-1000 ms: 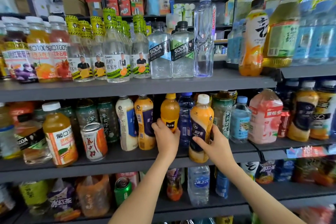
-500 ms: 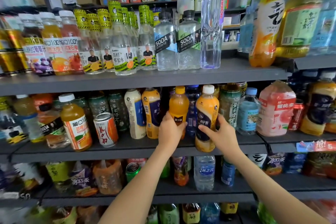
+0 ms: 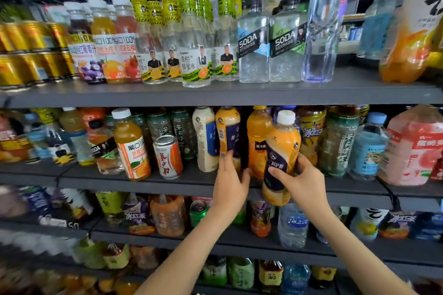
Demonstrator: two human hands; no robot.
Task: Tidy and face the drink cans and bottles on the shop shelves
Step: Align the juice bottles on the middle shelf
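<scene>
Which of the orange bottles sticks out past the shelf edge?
The white-capped bottle with the dark label, gripped by the right hand, its base past the shelf edge; the yellow-capped bottle beside it stands further back.

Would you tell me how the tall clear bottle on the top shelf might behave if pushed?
The tall clear bottle is slim and tallest in its row, so it probably tips if pushed high. Its clear plastic wall likely flexes when squeezed.

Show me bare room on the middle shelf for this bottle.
Bare: the dark gap between the navy-label bottle and the yellow-cap bottle, above the left hand; also the front strip right of the red can. Crowded: the back rows, and around the white-cap bottle the right hand holds.
</scene>
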